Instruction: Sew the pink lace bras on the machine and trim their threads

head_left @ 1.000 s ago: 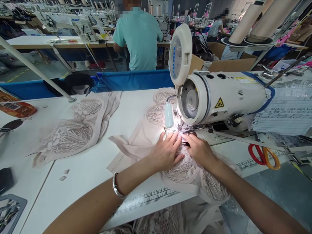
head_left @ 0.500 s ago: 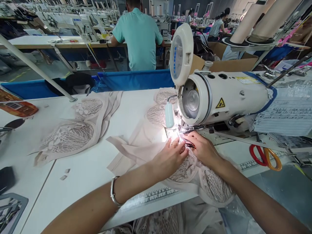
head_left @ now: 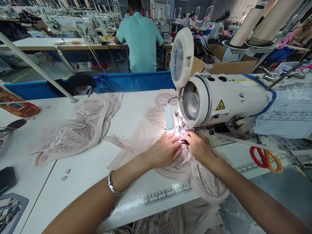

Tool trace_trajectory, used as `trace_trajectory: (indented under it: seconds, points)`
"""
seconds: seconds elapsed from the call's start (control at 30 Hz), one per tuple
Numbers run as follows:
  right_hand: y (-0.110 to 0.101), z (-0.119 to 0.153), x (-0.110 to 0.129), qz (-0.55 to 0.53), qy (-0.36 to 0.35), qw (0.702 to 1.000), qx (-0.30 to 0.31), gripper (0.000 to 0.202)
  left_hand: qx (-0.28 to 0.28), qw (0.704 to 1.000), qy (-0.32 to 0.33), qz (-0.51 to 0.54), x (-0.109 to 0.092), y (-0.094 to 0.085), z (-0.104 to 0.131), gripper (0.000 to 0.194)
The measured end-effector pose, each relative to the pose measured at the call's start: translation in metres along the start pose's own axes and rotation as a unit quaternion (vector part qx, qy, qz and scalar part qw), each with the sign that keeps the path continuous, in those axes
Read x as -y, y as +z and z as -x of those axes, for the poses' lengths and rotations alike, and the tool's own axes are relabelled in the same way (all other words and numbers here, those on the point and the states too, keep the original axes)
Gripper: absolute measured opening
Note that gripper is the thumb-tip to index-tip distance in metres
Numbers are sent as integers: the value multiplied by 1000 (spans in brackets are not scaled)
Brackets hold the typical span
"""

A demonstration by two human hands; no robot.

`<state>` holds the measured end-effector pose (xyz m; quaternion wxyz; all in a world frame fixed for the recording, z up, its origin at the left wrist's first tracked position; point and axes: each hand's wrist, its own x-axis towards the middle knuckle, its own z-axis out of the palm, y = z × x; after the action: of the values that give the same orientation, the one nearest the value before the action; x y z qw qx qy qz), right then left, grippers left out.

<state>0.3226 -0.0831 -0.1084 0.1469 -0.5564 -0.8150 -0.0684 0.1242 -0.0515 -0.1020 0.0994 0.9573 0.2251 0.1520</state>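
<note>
Across a glossy white table (head_left: pixel 80 188) printed with black ruler marks, a pale pink lace garment (head_left: pixel 209 178) spreads beneath the lit needle area of a white, cylindrical sewing machine (head_left: pixel 234 96), one end hanging past the near edge. The left hand (head_left: pixel 164 151) rests on it, fingers bent; whether they pinch the cloth I cannot tell. The right hand (head_left: pixel 200 148) curls close beside, a small dark object (head_left: pixel 184 142) at its fingertips, its grip hidden. To the left lie a similar lace piece (head_left: pixel 70 138), small beige squares (head_left: pixel 65 175) and a grey-rimmed tray (head_left: pixel 23 201); to the right, red-and-orange-handled scissors (head_left: pixel 274 159). Beyond blue cloth (head_left: pixel 138 81) along the far edge, a person in a teal shirt (head_left: pixel 142 42) sits facing away, among rows of sewing machines. Large beige thread cones (head_left: pixel 248 29) stand at upper right.
</note>
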Motion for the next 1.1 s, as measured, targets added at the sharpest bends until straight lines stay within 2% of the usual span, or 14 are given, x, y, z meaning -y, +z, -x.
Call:
trace_trajectory:
  seconds: [0.13,0.17,0.23,0.3,0.37,0.47,0.53,0.57,0.67,0.77,0.9,1.1]
  points:
    - [-16,28,9,-11,69,997,-27,17,-11,994,18,-108,-11,8,2,23]
    - [-18,38,11,-13,88,996,-20,13,-2,991,32,-133,-14,10,2,21]
    - [-18,57,15,-11,107,994,-9,17,21,985,61,-158,-20,12,4,23]
    - [-14,71,16,-6,93,995,-18,26,28,985,64,-158,-21,13,6,23]
    - [-9,75,12,-8,51,998,-38,34,20,989,49,-140,-19,13,7,25]
    - [-6,68,-3,-18,3,999,-46,33,1,992,53,-115,-12,14,7,24]
    - [-10,57,-14,-36,16,999,-14,16,-12,993,69,-96,-7,15,7,24]
    - [-12,51,-19,-48,24,998,18,15,-17,994,71,-82,-5,15,7,25]
    - [-21,35,-26,-52,24,990,131,57,-29,996,72,-43,-3,14,6,32]
    - [-23,23,-24,-14,20,981,194,69,-41,994,85,-46,-3,13,5,36]
    - [-20,14,-22,0,23,978,207,71,-27,995,71,-68,-4,11,5,38]
    - [-16,8,-26,-23,20,982,187,62,-3,995,52,-87,0,8,8,56]
